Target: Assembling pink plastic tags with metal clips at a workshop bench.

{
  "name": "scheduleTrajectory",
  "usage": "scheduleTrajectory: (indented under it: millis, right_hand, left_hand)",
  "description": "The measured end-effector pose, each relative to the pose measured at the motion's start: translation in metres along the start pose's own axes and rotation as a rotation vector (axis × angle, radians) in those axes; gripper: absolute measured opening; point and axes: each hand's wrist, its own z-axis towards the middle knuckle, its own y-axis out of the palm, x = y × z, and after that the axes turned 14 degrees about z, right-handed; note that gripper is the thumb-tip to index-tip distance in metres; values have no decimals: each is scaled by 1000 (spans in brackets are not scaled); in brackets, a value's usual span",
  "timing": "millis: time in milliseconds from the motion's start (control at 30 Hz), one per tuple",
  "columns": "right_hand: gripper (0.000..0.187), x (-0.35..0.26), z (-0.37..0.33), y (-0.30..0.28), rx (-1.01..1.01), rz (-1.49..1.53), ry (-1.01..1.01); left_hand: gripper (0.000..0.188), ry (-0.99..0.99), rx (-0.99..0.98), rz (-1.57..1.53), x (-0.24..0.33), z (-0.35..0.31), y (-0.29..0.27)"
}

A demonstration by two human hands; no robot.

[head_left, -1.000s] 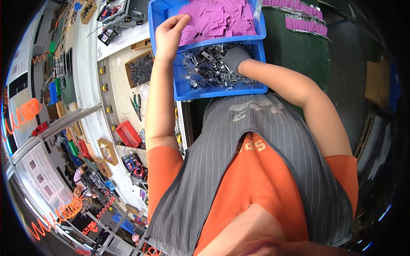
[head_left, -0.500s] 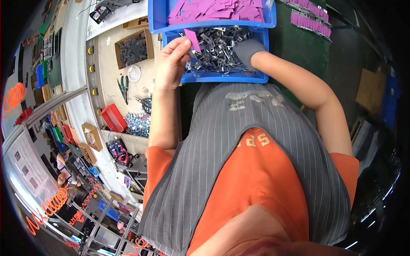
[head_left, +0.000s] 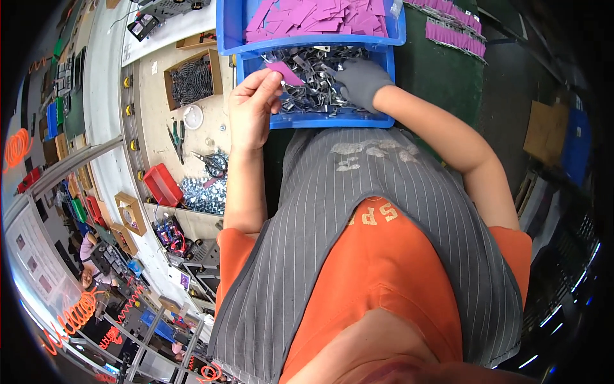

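Between the thumb and fingers of my bare left hand (head_left: 254,105) is a purple card (head_left: 286,73), held over the left side of a blue bin (head_left: 300,120). Loose bent metal clips (head_left: 313,86) fill that bin. My right hand (head_left: 366,84), in a grey glove, is in the right side of the bin among the clips. Its fingers are bent inward, and what is between them cannot be made out. Directly behind, a second blue bin (head_left: 230,32) holds a heap of purple cards (head_left: 316,18).
Rows of purple cards with metal pieces (head_left: 455,38) lie on the green surface at the far right. On the left bench are a box of dark coiled parts (head_left: 192,78), green-handled pliers (head_left: 177,141), scissors (head_left: 214,164), a red tray (head_left: 163,184) and small shiny parts (head_left: 203,193).
My right hand has drawn back left and partly up from the clips, showing more of the glove. The purple card in my left hand has tilted flatter. The whole view has shifted slightly.
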Motion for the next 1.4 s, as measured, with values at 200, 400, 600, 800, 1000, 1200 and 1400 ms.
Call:
scheduleTrajectory:
  millis: [200,400,600,800,1000,1200,1400]
  right_hand:
    - [18,16,-42,-15,86,1209,-225]
    - [23,-1,-88,-50,89,1520,-173]
    - [24,-2,-98,-79,309,763,-189]
    - [28,6,-96,-84,100,651,-226]
    - [28,10,-78,-78,-51,525,-186]
    - [34,52,-114,-87,-85,1202,-307]
    - [20,57,-96,-68,128,1025,-413]
  left_hand:
    - [8,94,-1,239,-5,0,12]
    - [11,167,-60,474,-11,-1,38]
    - [34,357,-85,1006,3,-2,58]
    - [26,760,-260,1221,9,3,62]
    - [18,772,-439,1239,3,9,65]
    - [21,652,-415,1218,4,8,58]
    - [18,779,-529,1213,7,15,80]
